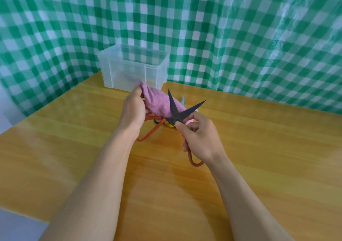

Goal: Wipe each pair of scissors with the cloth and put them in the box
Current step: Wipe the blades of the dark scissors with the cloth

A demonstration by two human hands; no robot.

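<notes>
Right hand pinches red-handled scissors at the pivot, dark blades spread wide; left hand grips the pink cloth behind them. Clear plastic box stands at 12 o'clock on the wooden table, open tabletop around.

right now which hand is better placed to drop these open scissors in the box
Right. The right hand pinches the scissors at the pivot, with one red handle loop under its palm. The left hand is busy holding the pink cloth, though it is nearer the clear box.
</notes>
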